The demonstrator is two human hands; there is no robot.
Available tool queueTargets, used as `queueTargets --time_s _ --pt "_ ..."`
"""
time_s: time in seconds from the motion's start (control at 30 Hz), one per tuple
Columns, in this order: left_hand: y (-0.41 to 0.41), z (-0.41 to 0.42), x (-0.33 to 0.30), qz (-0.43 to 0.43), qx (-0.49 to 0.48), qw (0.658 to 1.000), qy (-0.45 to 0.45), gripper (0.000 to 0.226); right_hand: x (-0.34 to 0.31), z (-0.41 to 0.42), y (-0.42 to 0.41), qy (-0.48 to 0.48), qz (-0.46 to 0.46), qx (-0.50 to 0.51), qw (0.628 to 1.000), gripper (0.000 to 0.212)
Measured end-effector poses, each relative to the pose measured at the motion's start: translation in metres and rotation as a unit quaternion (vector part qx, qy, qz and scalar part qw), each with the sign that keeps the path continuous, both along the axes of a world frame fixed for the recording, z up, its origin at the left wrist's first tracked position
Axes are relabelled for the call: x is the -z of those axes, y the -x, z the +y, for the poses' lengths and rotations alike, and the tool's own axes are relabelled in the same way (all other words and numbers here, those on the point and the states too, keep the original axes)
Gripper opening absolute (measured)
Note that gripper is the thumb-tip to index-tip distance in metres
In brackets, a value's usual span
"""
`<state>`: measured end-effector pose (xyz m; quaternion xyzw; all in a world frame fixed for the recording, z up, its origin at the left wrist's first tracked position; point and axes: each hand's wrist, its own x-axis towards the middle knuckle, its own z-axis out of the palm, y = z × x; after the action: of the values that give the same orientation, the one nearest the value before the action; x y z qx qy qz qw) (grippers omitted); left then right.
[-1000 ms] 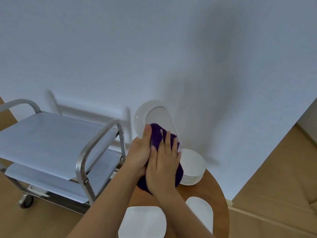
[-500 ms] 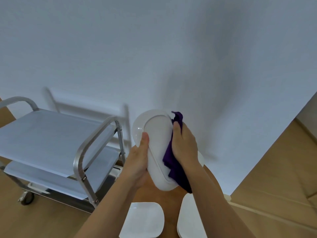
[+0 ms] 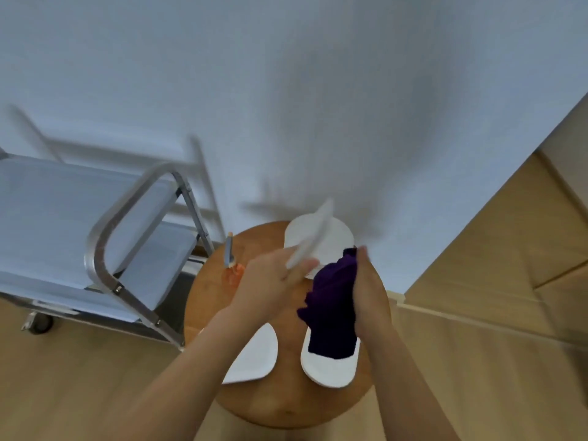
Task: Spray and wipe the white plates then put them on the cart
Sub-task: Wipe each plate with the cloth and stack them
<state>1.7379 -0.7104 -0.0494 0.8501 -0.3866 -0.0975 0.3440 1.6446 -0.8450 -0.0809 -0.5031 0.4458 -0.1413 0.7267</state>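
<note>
My left hand (image 3: 270, 283) grips a white plate (image 3: 313, 235) by its lower rim; the plate is seen edge-on and blurred, tilted up to the right above the round wooden table (image 3: 286, 405). Beside it, my right hand (image 3: 370, 291) holds a dark purple cloth (image 3: 332, 305), which hangs off the plate. A stack of white plates (image 3: 334, 241) sits at the table's far side behind the held plate. Nearer me lie two squarish white plates, one on the left (image 3: 254, 358) and one on the right (image 3: 331, 369). The steel cart (image 3: 105, 243) stands to the left.
An orange spray bottle (image 3: 230, 264) stands at the table's left edge, next to the cart's frame. A white wall rises behind the table. Wooden floor lies around it, and a pale skirting edge runs along the right.
The view has tipped down onto the table. The cloth has come off the plate's face, and the plate has turned edge-on and dropped lower in my left hand.
</note>
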Motion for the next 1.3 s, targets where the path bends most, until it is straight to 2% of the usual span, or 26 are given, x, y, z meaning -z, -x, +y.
queueTargets --time_s 0.03,0.07,0.1,0.13,0.2,0.23,0.3,0.4,0.47,0.5,0.53,0.57,0.6,0.63,0.73,0.8,0.87,0.93,1.07,1.17,1.3 --pt "0.003 -0.004 0.013 -0.081 0.075 0.989 -0.098 0.041 0.003 -0.011 0.005 -0.073 -0.033 0.008 0.997 0.069" --pt "0.006 -0.006 0.026 -0.121 0.132 0.971 -0.157 0.051 0.008 -0.02 0.01 -0.1 -0.054 0.002 0.993 0.083" --pt "0.009 -0.009 0.035 -0.126 0.158 0.962 -0.184 0.056 0.012 -0.028 0.015 -0.114 -0.062 -0.013 0.992 0.087" --pt "0.011 -0.012 0.044 -0.121 0.171 0.961 -0.182 0.058 0.019 -0.035 0.021 -0.116 -0.052 -0.027 0.992 0.078" --pt "0.015 -0.018 0.066 -0.101 0.192 0.964 -0.155 0.055 0.035 -0.042 0.033 -0.123 -0.009 -0.044 0.991 0.045" --pt "0.017 -0.02 0.076 -0.107 0.209 0.956 -0.176 0.055 0.044 -0.043 0.039 -0.128 0.019 -0.04 0.991 0.034" --pt "0.018 -0.025 0.096 -0.124 0.214 0.936 -0.251 0.057 0.065 -0.044 0.05 -0.142 0.036 -0.018 0.989 0.028" --pt "0.021 -0.03 0.122 -0.116 0.115 0.939 -0.302 0.068 0.089 -0.037 0.058 -0.154 0.026 0.029 0.987 0.024" --pt "0.03 -0.033 0.135 -0.02 -0.026 0.979 -0.199 0.062 0.104 -0.031 0.062 -0.13 0.032 0.062 0.989 0.026" --pt "0.036 -0.035 0.14 0.079 -0.105 0.984 -0.122 0.056 0.111 -0.027 0.063 -0.121 0.036 0.074 0.989 0.028" --pt "0.043 -0.037 0.143 0.196 -0.178 0.962 -0.064 0.047 0.119 -0.023 0.066 -0.116 0.04 0.085 0.989 0.03" --pt "0.05 -0.041 0.147 0.306 -0.229 0.924 -0.032 0.035 0.126 -0.02 0.069 -0.115 0.045 0.096 0.988 0.032" --pt "0.056 -0.044 0.152 0.391 -0.255 0.884 -0.024 0.02 0.134 -0.016 0.072 -0.117 0.05 0.102 0.987 0.034" --pt "0.062 -0.047 0.158 0.442 -0.257 0.859 -0.021 0.017 0.14 -0.012 0.075 -0.122 0.053 0.104 0.986 0.035" --pt "0.071 -0.05 0.178 0.519 -0.262 0.813 -0.003 0.008 0.158 -0.005 0.086 -0.124 0.073 0.075 0.987 0.037" --pt "0.071 -0.049 0.194 0.542 -0.276 0.794 -0.012 0.011 0.168 -0.005 0.093 -0.093 0.103 0.035 0.99 0.039" --pt "0.068 -0.046 0.21 0.517 -0.285 0.805 -0.053 0.006 0.177 -0.009 0.101 -0.056 0.142 0.018 0.988 0.045" --pt "0.062 -0.043 0.226 0.446 -0.265 0.847 -0.118 0.005 0.183 -0.018 0.108 -0.047 0.171 0.058 0.982 0.047" --pt "0.05 -0.044 0.25 0.345 -0.209 0.896 -0.184 0.011 0.195 -0.042 0.116 -0.07 0.189 0.153 0.968 0.024" --pt "0.047 -0.051 0.264 0.306 -0.169 0.913 -0.212 0.01 0.2 -0.054 0.112 -0.054 0.188 0.15 0.969 0.011" --pt "0.046 -0.056 0.278 0.265 -0.155 0.921 -0.24 0.015 0.205 -0.058 0.1 -0.037 0.19 0.125 0.973 0.015"
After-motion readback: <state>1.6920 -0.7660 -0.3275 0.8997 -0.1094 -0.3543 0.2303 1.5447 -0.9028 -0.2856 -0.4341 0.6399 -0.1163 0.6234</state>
